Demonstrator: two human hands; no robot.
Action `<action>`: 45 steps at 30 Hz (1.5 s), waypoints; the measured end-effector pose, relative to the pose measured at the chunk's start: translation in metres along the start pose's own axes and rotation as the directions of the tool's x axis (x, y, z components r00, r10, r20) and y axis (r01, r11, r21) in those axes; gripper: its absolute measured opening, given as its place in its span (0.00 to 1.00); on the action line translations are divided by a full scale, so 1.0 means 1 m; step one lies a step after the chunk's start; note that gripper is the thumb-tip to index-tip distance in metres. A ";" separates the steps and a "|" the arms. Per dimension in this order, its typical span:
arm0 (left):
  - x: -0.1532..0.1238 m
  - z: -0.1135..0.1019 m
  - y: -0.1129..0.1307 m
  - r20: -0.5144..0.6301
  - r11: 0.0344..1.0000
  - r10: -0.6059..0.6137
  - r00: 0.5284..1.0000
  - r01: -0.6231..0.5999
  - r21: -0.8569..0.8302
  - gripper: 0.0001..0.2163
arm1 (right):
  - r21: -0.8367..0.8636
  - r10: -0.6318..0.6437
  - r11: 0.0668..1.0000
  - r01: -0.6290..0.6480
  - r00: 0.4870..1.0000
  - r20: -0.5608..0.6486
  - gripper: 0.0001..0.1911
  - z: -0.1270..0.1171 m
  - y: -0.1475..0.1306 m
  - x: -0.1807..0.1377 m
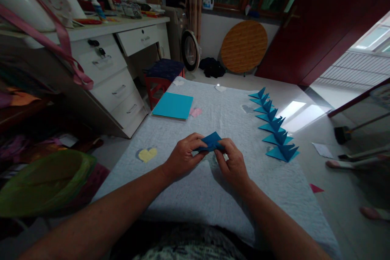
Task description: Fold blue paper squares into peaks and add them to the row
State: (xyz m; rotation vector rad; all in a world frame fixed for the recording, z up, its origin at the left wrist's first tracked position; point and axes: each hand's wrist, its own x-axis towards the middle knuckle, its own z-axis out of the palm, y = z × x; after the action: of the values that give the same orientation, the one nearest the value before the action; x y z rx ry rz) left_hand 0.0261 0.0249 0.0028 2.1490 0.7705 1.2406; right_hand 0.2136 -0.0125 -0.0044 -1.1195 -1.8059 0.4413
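Between my two hands is a small piece of folded blue paper (213,140), held just above the cloth near the middle of the table. My left hand (187,152) pinches its left end, thumb below and fingers on top. At the right end, my right hand (232,160) grips it between thumb and fingers. My fingertips cover part of its folds. A row of several folded blue paper cranes (274,126) stands along the table's right side. Toward the far left lies a stack of square blue paper (173,106).
A pale cloth with heart patches covers the table (170,199). Left are a white desk (105,65), a red stool (163,75) and a bin with a green liner (51,183). A washing machine with its door (191,50) open and a round wooden board (244,46) stand beyond.
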 end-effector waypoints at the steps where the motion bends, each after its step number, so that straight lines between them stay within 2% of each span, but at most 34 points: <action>1: 0.000 0.000 0.000 0.002 1.000 -0.004 1.000 0.004 0.008 0.05 | 0.000 0.014 1.000 -0.014 1.000 0.001 0.07 0.001 0.001 -0.001; 5: 0.000 -0.002 0.001 0.012 0.999 -0.026 1.000 0.026 0.035 0.03 | 0.024 0.044 0.999 -0.044 0.999 -0.014 0.10 0.002 0.003 -0.004; 9: 0.001 -0.004 0.002 0.032 0.997 -0.057 0.998 0.055 0.053 0.02 | 0.025 -0.022 0.999 0.022 1.000 0.003 0.08 0.000 0.000 -0.002; 13: 0.001 -0.004 0.001 0.007 0.994 -0.111 0.994 0.111 -0.021 0.08 | 0.053 -0.069 0.996 0.068 0.997 0.027 0.09 -0.002 -0.004 0.001; 17: 0.002 -0.003 -0.001 0.052 0.987 -0.120 0.991 0.125 -0.101 0.02 | 0.074 -0.072 0.995 0.069 0.996 0.044 0.09 -0.002 -0.004 0.002; 20: 0.002 -0.004 -0.002 0.041 0.985 -0.116 0.992 0.120 -0.125 0.02 | 0.100 -0.038 0.994 0.036 0.999 0.014 0.11 0.000 -0.002 0.000; 24: 0.002 -0.006 -0.002 -0.027 0.988 -0.090 0.996 0.086 -0.125 0.03 | 0.184 0.103 0.980 -0.080 0.988 -0.118 0.15 0.001 0.000 -0.005; 27: 0.002 -0.006 -0.002 -0.048 0.988 -0.081 0.996 0.074 -0.134 0.03 | 0.337 0.262 0.918 -0.210 0.958 -0.116 0.08 0.000 0.002 -0.005; 31: 0.002 -0.005 -0.004 -0.056 0.983 -0.100 0.993 0.090 -0.159 0.03 | 0.553 0.394 0.757 -0.347 0.918 0.038 0.08 -0.003 0.004 0.000; 37: 0.001 -0.006 -0.003 -0.040 0.984 -0.114 0.993 0.107 -0.145 0.02 | 0.697 0.448 0.544 -0.467 0.864 0.230 0.12 -0.003 0.006 0.003; 45: 0.002 -0.007 0.000 -0.057 0.987 -0.095 0.994 0.086 -0.137 0.02 | 0.735 0.464 0.423 -0.530 0.824 0.326 0.15 -0.002 0.005 0.003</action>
State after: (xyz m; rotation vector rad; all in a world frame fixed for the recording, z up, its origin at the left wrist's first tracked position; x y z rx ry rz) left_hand 0.0201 0.0274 0.0069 1.9543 0.7795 1.2812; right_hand 0.2172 -0.0075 -0.0058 -0.9241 -1.0121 1.5264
